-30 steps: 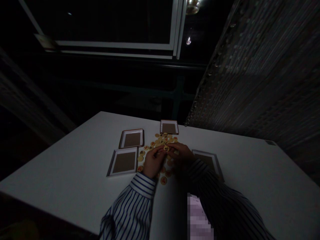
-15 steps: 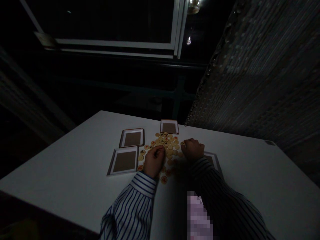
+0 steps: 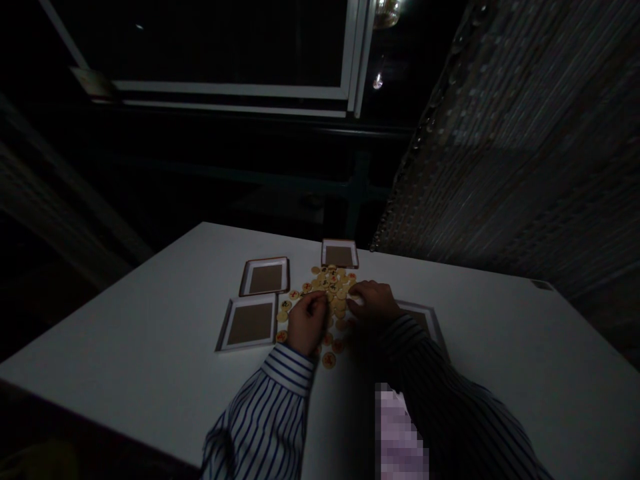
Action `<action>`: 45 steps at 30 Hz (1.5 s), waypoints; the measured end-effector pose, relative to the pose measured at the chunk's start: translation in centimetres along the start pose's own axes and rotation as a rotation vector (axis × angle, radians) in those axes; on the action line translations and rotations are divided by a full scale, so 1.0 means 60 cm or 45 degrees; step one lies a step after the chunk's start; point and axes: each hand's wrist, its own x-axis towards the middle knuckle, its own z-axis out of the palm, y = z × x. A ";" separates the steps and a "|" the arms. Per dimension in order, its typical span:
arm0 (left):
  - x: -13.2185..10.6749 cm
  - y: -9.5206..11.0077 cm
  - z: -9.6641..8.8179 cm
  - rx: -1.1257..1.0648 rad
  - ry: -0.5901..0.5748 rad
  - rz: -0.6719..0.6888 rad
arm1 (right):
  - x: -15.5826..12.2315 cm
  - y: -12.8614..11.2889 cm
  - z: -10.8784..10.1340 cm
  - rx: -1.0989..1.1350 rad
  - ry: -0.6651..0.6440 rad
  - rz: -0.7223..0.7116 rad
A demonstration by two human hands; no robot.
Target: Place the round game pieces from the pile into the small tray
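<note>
Round pale wooden Chinese chess pieces (image 3: 333,283) lie in a loose pile at the middle of the white table, some showing red or black characters. My left hand (image 3: 307,321) rests at the pile's near left side, thumb and fingers curled together; what it holds, if anything, is hidden. At the right edge of the pile, my right hand (image 3: 373,301) reaches in, its index finger and thumb bent and apart around the pieces there. I see no piece clearly gripped in it. A single red-marked piece (image 3: 329,361) lies nearest me.
Two shallow framed trays, a brown-rimmed tray (image 3: 289,275) and a grey-rimmed tray (image 3: 220,333), stand left of the pile. Another tray (image 3: 357,257) is behind it. A fourth tray (image 3: 437,327) sits partly under my right forearm. A bead curtain (image 3: 500,167) hangs behind the right side.
My right hand has moved left onto the pile's edge; the piece seen at its fingertips before no longer shows there. My left hand has stayed in place.
</note>
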 end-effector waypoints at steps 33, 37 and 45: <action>-0.011 0.026 0.008 -0.619 -0.274 -0.334 | -0.005 -0.013 -0.001 0.987 0.036 -0.248; -0.007 0.020 0.009 -0.650 -0.232 -0.311 | -0.002 -0.010 -0.001 0.849 0.078 -0.318; -0.006 0.014 0.013 -0.520 -0.197 -0.268 | 0.002 -0.011 -0.016 0.373 0.075 -0.546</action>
